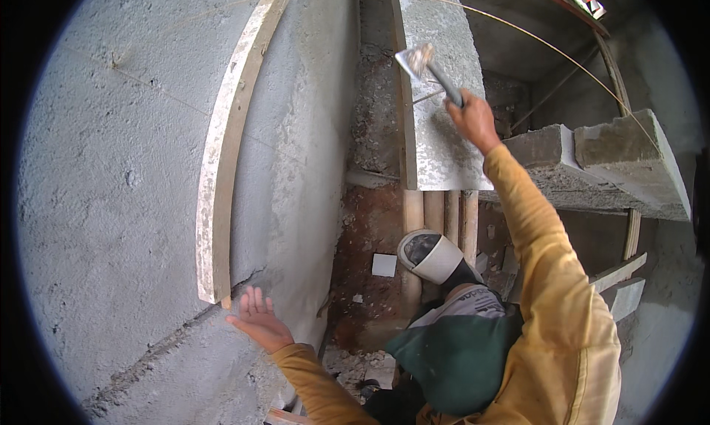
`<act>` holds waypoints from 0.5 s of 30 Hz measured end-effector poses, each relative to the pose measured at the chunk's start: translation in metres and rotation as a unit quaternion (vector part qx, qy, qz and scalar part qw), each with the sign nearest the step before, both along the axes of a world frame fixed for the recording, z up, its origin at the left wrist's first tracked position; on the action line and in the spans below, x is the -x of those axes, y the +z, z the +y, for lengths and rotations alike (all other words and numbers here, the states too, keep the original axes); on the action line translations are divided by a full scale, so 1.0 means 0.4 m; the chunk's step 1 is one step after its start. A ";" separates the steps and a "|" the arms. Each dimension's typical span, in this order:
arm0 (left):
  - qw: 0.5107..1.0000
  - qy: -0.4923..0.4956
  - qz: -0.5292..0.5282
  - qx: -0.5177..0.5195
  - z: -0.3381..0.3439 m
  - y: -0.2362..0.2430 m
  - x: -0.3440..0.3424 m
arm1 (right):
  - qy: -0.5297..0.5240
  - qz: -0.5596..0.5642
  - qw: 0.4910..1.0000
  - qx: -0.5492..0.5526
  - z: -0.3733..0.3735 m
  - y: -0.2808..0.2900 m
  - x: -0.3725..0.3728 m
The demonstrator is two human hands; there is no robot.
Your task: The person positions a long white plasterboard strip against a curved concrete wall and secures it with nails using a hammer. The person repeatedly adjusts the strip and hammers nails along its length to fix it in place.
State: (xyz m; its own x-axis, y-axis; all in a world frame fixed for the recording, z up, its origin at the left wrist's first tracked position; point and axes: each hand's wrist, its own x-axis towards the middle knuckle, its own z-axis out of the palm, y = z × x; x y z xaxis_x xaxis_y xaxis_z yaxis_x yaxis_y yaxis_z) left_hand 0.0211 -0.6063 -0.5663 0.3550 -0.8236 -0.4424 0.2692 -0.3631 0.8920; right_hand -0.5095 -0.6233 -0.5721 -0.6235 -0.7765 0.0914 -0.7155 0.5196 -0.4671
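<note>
My right hand [475,120] is closed around the grey handle of a hammer [446,83]; its broad metal head is blurred. The hammer is over a rough grey slab [447,140], which has a wooden board [404,129] along its left edge. On the left, my left hand [260,325] is open, fingers spread and palm turned up, with nothing in it. Just above its fingers is the lower end of a long, cement-smeared wooden batten [228,166] against the grey plastered wall [133,181]. A small wooden piece [226,303] sticks out beneath the batten.
A taut string [518,27] crosses the top. Concrete blocks [614,155] jut out at right. Below the slab are round poles [434,214], my sandalled foot [433,256], and a white square piece [384,265] on the reddish ground. Planks [620,273] lie at lower right.
</note>
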 end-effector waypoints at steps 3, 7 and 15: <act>0.996 -0.017 -0.069 -0.047 0.032 -0.039 0.032 | 0.008 0.001 1.000 0.014 -0.056 -0.030 0.109; 0.970 -0.051 -0.236 -0.012 0.051 -0.042 0.072 | 0.013 -0.005 0.999 -0.036 -0.099 -0.087 0.176; 0.925 0.105 -0.341 0.133 0.028 0.054 0.091 | 0.073 0.037 0.995 -0.062 -0.119 -0.182 0.294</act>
